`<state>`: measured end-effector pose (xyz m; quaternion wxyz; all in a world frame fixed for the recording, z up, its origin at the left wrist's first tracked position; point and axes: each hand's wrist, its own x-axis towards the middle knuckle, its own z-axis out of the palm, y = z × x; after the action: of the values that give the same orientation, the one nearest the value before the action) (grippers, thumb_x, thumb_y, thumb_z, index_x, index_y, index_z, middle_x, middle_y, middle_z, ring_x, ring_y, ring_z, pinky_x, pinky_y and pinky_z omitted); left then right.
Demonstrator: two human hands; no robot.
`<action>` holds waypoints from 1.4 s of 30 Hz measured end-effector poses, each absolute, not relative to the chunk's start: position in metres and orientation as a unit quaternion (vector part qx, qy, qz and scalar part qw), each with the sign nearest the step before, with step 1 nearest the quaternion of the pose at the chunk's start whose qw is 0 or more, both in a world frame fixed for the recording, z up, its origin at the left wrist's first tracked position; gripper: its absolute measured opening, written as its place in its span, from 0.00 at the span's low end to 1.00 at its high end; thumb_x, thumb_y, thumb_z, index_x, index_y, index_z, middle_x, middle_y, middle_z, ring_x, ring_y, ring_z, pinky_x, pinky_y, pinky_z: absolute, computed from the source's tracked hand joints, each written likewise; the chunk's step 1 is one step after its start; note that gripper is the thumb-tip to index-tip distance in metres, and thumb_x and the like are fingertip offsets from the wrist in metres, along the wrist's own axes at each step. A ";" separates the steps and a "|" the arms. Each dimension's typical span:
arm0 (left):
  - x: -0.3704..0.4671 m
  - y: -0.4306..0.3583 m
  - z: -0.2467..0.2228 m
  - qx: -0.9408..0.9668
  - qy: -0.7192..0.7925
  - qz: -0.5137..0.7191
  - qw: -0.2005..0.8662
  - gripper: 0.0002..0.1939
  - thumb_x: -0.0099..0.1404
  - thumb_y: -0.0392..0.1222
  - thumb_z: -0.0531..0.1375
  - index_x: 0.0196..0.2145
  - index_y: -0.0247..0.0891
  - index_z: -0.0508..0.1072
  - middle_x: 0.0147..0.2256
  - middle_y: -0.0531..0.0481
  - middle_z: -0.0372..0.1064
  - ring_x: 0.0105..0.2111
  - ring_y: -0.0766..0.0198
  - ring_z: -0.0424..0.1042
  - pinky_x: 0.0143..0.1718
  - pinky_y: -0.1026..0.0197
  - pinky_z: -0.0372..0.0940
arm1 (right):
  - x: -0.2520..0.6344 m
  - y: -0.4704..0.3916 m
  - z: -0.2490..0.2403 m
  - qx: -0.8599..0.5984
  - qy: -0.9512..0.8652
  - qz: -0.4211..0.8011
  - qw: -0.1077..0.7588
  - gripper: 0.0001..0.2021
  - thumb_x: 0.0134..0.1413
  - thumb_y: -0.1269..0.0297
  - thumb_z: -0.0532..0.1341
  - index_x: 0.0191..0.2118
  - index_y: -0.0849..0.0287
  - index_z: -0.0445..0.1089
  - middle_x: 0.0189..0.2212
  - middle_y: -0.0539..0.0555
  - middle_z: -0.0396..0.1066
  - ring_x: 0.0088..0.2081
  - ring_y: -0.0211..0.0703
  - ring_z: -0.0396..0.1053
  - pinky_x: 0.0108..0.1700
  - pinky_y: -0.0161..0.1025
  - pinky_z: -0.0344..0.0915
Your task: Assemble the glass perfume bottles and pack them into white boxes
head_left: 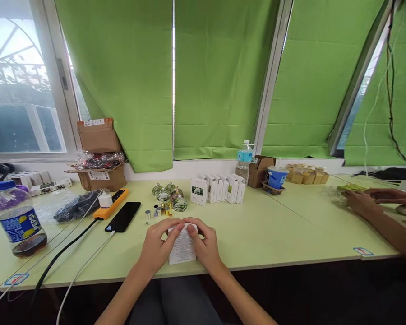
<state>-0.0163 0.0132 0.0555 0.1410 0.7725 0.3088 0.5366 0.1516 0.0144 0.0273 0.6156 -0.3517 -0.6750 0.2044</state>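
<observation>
White box [182, 250] near the front edge of the pale green table [274, 234], about midway between the forearms. Small-print face turned to the wearer; long axis runs up and away from the near edge, squarely between the hands. Whether its base rests on the tabletop or hangs just over it, I cannot tell.

Left hand [159, 243] at the box's upper left corner, right hand [205, 243] at the upper right. Neither is nearer; both touch. Fingers curled in, hardly open, closed about the upper end: thumbs side by side near the top edge, index fingers bent over beyond it. Remaining fingertips hidden, so their exact hold is unclear. The box lies under the thumbs and extends from them toward the wearer.

Far side of the hands, slightly left: small metallic caps [148, 217], loose, upright for the most part. Beyond them, a cluster of glass bottles [180, 204]. Far and to the right, a row of white cartons [199, 192] standing close together, well apart from the hands.

Left: black phone [123, 217] beside an orange power strip [112, 205]. Far right, a co-worker's hands [360, 203] over greenish material.
</observation>
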 end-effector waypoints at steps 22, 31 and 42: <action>-0.013 0.023 0.038 0.775 0.208 0.584 0.121 0.10 0.67 0.40 0.61 0.44 0.42 0.80 0.40 0.44 0.76 0.41 0.58 0.75 0.43 0.56 0.71 | 0.160 0.002 0.032 -0.331 -0.732 0.226 0.551 0.17 0.66 0.56 0.55 0.56 0.54 0.68 0.46 0.55 0.75 0.43 0.46 0.74 0.44 0.40 0.71; -0.008 0.022 0.029 0.771 0.306 0.545 0.123 0.23 0.70 0.41 0.58 0.61 0.46 0.65 0.60 0.41 0.62 0.59 0.52 0.63 0.56 0.49 0.65 | 0.184 -0.003 0.016 -0.367 -0.764 0.179 0.499 0.25 0.64 0.59 0.58 0.65 0.51 0.57 0.59 0.59 0.65 0.52 0.49 0.70 0.51 0.45 0.71; -0.007 0.035 0.011 0.761 0.395 0.491 0.154 0.25 0.69 0.39 0.55 0.63 0.49 0.58 0.59 0.42 0.60 0.46 0.59 0.71 0.39 0.58 0.72 | 0.319 0.060 0.002 -0.603 -0.638 -0.006 0.479 0.28 0.62 0.52 0.54 0.65 0.57 0.56 0.36 0.57 0.74 0.31 0.49 0.71 0.36 0.44 0.68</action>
<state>-0.0074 0.0353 0.0109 0.1538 0.7615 0.3945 0.4908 0.3194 0.0599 0.0022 0.4788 -0.6029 -0.6382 -0.0063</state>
